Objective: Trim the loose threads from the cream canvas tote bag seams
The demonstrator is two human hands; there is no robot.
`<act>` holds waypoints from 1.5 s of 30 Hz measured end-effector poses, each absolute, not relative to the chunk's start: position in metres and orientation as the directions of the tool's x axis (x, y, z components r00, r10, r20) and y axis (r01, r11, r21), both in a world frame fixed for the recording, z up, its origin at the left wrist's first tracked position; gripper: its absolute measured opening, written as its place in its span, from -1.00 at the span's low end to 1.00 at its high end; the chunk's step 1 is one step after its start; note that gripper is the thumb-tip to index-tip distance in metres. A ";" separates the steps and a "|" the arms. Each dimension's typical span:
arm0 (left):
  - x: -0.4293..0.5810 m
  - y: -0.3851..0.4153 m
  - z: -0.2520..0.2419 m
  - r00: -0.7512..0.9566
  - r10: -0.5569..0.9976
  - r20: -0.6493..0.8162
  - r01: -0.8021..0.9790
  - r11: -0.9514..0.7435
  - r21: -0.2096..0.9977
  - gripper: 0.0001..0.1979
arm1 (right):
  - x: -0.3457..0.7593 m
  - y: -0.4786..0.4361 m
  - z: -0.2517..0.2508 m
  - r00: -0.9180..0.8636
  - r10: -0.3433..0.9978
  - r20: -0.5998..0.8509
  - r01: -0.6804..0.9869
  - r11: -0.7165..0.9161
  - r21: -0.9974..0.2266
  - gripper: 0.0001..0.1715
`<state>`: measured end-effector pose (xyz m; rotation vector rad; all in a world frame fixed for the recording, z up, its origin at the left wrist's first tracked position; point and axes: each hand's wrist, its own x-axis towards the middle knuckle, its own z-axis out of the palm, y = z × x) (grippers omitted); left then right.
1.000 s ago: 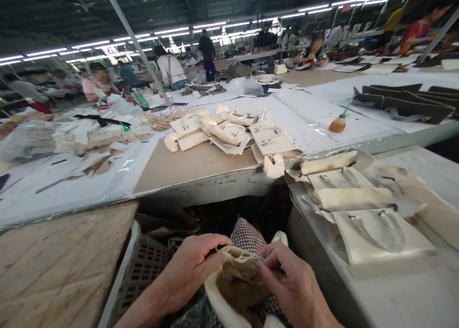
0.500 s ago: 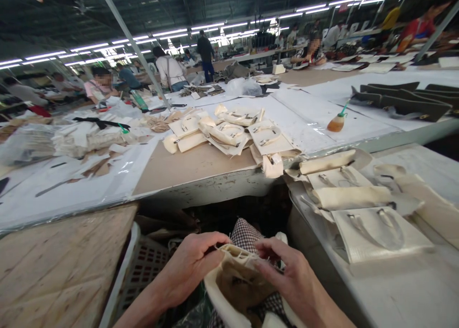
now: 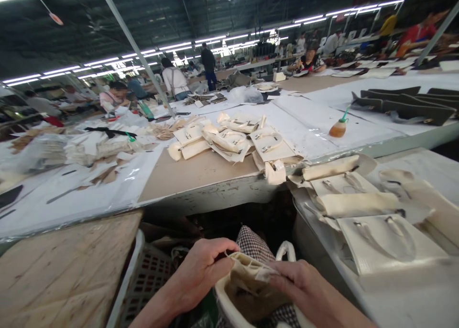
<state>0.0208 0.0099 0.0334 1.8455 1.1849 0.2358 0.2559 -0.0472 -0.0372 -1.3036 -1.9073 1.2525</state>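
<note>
1. Through the head view, I had the cream bag [image 3: 225, 297] low at near centre, mouth up and gaping, its tan inside showing.
2. I saw the left hand [image 3: 206, 268] curled, thumb and forefinger pinched on the far left part of the bag's rim.
3. The right hand [image 3: 303, 282] was almost closed too, its thumb and fingers gripping the same rim farther right.
4. Checked cloth [image 3: 251, 242] showed just beyond the bag, and a pale loop [image 3: 286, 250] stood near the right hand.
5. To the left I had a plastic basket [image 3: 129, 268], with a wooden board [image 3: 68, 266] beside it.
6. On the right, more cream bags [image 3: 390, 242] lay on a side table [image 3: 409, 297].
7. Farther off, a pile of bags [image 3: 229, 141] lay partly on a brown sheet [image 3: 193, 172] on the long table [image 3: 301, 117]; to its right stood a bottle [image 3: 337, 128] of amber liquid.
8. At the far side, a person in dark clothes [image 3: 208, 66] stood.
</note>
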 end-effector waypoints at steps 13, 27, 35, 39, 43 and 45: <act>0.017 0.006 0.036 0.471 0.835 -0.285 0.661 -0.120 0.741 -0.78 | 0.217 -0.036 -0.032 -0.315 0.931 0.187 0.489 0.328 -0.809 -0.82; 0.020 0.008 0.033 0.528 0.823 -0.209 0.646 -0.228 0.729 -0.77 | 0.223 -0.028 -0.034 -0.364 0.920 0.148 0.314 0.271 -0.910 -0.72; 0.025 0.006 0.032 0.527 0.825 -0.206 0.664 -0.248 0.705 -0.75 | 0.226 -0.023 -0.025 -0.407 0.905 0.124 0.232 0.233 -0.944 -0.74; 0.026 0.004 0.030 0.487 0.843 -0.228 0.659 -0.184 0.729 -0.77 | 0.228 -0.023 -0.025 -0.421 0.894 0.150 0.211 0.258 -0.943 -0.74; 0.023 0.004 0.027 0.457 0.844 -0.283 0.587 -0.047 0.809 -0.82 | 0.229 -0.026 -0.023 -0.489 0.854 0.177 0.247 0.330 -0.911 -0.75; 0.021 0.005 0.027 0.454 0.838 -0.302 0.551 0.003 0.835 -0.84 | 0.228 -0.027 -0.021 -0.508 0.838 0.200 0.261 0.371 -0.891 -0.78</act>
